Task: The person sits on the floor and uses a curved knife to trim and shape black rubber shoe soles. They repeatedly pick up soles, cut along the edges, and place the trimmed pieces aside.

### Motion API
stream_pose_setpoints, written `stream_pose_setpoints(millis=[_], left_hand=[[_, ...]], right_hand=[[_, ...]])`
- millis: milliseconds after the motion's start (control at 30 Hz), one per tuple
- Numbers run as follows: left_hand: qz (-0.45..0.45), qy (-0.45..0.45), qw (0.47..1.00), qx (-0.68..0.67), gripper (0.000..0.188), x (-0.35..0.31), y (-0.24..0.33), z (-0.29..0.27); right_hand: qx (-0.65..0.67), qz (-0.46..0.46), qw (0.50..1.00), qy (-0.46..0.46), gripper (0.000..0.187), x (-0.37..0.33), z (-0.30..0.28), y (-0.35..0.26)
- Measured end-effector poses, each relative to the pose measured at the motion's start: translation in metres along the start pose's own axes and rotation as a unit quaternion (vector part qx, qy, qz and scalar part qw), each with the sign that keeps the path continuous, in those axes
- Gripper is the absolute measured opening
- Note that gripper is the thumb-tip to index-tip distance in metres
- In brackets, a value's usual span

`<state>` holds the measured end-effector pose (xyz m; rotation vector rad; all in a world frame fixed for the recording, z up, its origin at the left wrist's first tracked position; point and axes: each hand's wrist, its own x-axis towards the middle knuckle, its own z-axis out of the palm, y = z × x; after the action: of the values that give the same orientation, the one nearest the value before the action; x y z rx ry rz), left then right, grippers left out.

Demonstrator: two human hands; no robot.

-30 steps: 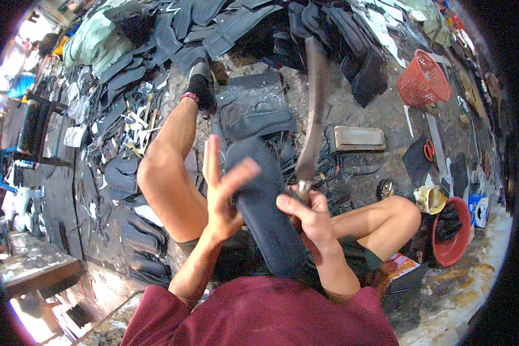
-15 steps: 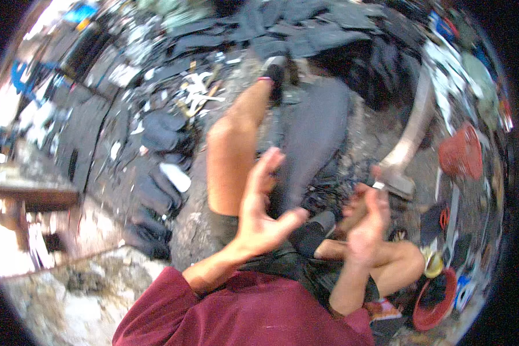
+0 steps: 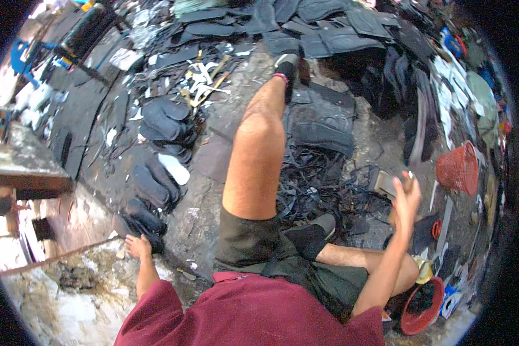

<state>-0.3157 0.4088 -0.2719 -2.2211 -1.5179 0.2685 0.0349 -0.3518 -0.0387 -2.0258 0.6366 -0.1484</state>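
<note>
My left hand (image 3: 138, 247) is open, fingers spread, at the edge of a pale, stained slab (image 3: 75, 308). Nearest to it are black sole-shaped pieces (image 3: 146, 218); whether it touches them I cannot tell. My right hand (image 3: 406, 202) is raised above the ground on the right, fingers bent. A small white thing (image 3: 410, 174) shows between its fingertips, too small to name. Just beyond that hand lies a light-coloured block (image 3: 384, 183). Between my legs is a tangle of black strips (image 3: 311, 179), with flat dark panels (image 3: 323, 130) beyond it.
More sole-shaped pieces (image 3: 166, 121) lie in heaps at left, near white and yellowish scraps (image 3: 205, 81). Black sheets (image 3: 340, 40) are piled at the far side. A red basket (image 3: 458, 167) and a red tub (image 3: 406, 323) stand at right. A dark bench-like frame (image 3: 89, 34) is far left.
My left hand has swung from over my lap left to the slab's edge. My right hand has moved right and up. A long dark shape beside my outstretched leg is gone.
</note>
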Motion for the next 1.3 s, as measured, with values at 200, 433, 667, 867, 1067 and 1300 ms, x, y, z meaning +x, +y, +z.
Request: stream_pose_setpoints(millis=[200,433,667,867,1067,1300], left_hand=[[-0.093,-0.011,0.995,0.016,0.072,0.026,-0.008,0.001],[0.160,0.249,0.843,-0.449,0.046,-0.018,0.126,-0.193],[0.460,0.163,0.435,-0.757,0.066,-0.172,0.269,-0.433],[0.692,-0.267,0.070,-0.667,0.066,-0.197,0.304,-0.492],[0.396,-0.497,0.272,-0.722,0.045,-0.215,0.271,-0.503],[0.224,-0.670,0.338,-0.623,0.036,-0.178,0.236,-0.483]], right_hand=[[0.167,0.141,0.970,-0.102,0.022,0.111,0.139,0.079],[-0.022,0.154,0.982,0.110,0.041,0.136,0.198,0.119],[0.335,0.197,0.921,-0.010,0.061,0.020,0.080,0.001],[0.263,0.252,0.906,-0.214,0.020,-0.102,0.019,-0.014],[0.120,0.026,0.988,-0.097,0.046,-0.154,0.027,0.034],[0.023,-0.244,0.953,-0.180,0.039,-0.211,0.019,0.018]])
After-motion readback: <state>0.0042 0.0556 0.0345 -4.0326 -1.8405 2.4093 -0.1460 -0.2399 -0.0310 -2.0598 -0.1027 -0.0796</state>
